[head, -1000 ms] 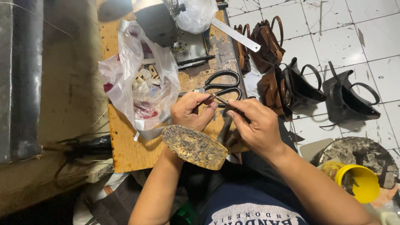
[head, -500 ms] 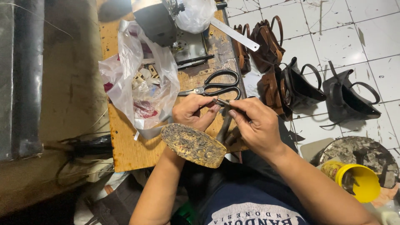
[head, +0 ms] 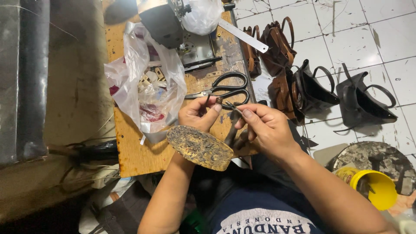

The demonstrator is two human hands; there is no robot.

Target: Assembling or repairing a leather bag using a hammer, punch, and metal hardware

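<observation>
Between two hands (head: 234,119), one leather strap (head: 232,130)

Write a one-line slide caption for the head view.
Both hands, left hand and right hand, pinch a thin dark strap over a wooden worktable, beside black scissors.

Head camera looks steeply down, close over the wooden worktable (head: 138,151)

clear plastic bag (head: 145,82) on workbench (head: 134,151)
</observation>
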